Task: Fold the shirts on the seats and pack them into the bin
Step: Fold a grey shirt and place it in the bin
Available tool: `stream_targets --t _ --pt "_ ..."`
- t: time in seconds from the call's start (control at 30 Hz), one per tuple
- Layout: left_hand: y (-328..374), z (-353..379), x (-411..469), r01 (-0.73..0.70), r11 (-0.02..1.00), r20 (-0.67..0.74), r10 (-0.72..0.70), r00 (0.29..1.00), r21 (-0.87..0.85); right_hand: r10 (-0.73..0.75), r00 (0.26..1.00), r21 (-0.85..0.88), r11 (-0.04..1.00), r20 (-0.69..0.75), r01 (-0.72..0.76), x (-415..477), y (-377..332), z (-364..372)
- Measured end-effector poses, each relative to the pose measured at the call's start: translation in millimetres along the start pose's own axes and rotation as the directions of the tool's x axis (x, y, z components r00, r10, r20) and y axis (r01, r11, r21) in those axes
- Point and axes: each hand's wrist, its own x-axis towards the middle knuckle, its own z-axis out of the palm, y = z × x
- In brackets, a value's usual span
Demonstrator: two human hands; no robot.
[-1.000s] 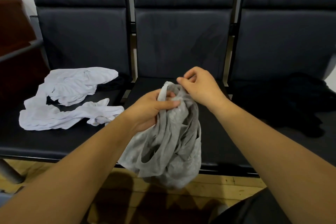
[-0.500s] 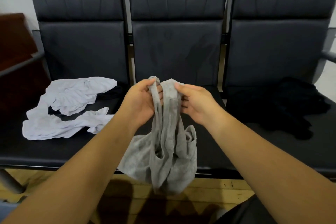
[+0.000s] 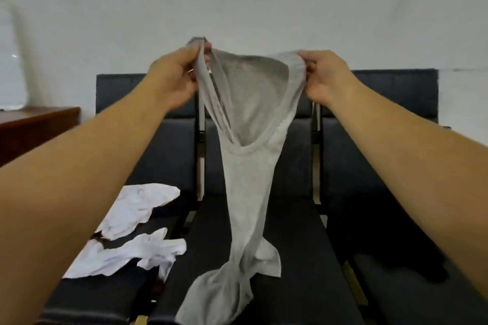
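Observation:
A grey sleeveless shirt (image 3: 248, 182) hangs stretched out in front of me, above the middle seat (image 3: 295, 258). My left hand (image 3: 174, 74) pinches its left shoulder strap and my right hand (image 3: 320, 75) pinches its right strap, both raised to the height of the chair tops. The shirt's hem trails down onto the middle seat, twisted near the bottom. A crumpled white shirt (image 3: 132, 235) lies on the left seat. A black garment (image 3: 383, 240) lies on the right seat, hard to make out against the dark cushion. No bin is in view.
Three dark padded seats (image 3: 169, 155) stand in a row against a pale wall (image 3: 237, 2). A brown wooden piece of furniture (image 3: 34, 129) stands at the left.
Both hands have risen and moved apart, pulling the bunched grey shirt open by its straps so that it hangs full length. My view has tilted upward toward the wall.

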Motion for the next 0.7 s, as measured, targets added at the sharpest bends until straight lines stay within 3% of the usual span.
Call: stream_targets --t 0.07,0.1,0.23,0.37,0.4,0.43,0.5,0.53,0.57,0.63,0.7 --pt "37 13 8 -0.039 0.993 0.019 0.042 0.999 -0.110 -0.070 0.998 0.082 0.994 -0.006 0.070 0 -24 9" --pt "50 19 11 -0.024 0.997 0.023 0.026 0.999 -0.076 -0.075 0.997 0.053 0.996 0.005 0.075 -1 -32 12" --pt "73 34 11 0.097 0.935 -0.092 -0.070 0.993 0.342 0.021 1.000 -0.111 0.994 -0.007 -0.021 2 -42 24" --pt "77 43 -6 0.063 0.938 -0.132 -0.019 0.991 0.341 0.013 0.999 0.046 0.999 0.039 -0.015 2 -54 28" --pt "74 41 -12 0.091 0.870 -0.136 -0.028 0.990 0.485 0.026 0.996 0.035 0.999 0.080 -0.029 -2 -52 29" --pt "70 37 -16 0.116 0.714 -0.140 -0.025 0.990 0.691 0.054 0.992 0.004 0.998 0.116 -0.055 -5 -47 29" --pt "64 22 -21 0.099 0.288 -0.112 0.028 0.993 0.953 0.106 0.987 -0.073 0.993 0.122 -0.097 -8 -37 27" --pt "62 15 -22 0.098 0.173 -0.108 0.045 0.993 0.980 0.116 0.989 -0.107 0.989 0.096 -0.106 -9 -33 25" --pt "62 11 -22 0.114 0.143 -0.122 0.048 0.991 0.983 0.125 0.990 -0.136 0.984 0.071 -0.115 -9 -30 22" --pt "61 9 -24 0.146 0.193 -0.156 0.034 0.987 0.970 0.145 0.989 -0.207 0.968 0.016 -0.138 -7 -25 15" --pt "60 10 -25 0.197 0.398 -0.192 -0.053 0.980 0.896 0.153 0.988 -0.277 0.948 -0.027 -0.154 -3 -21 10"
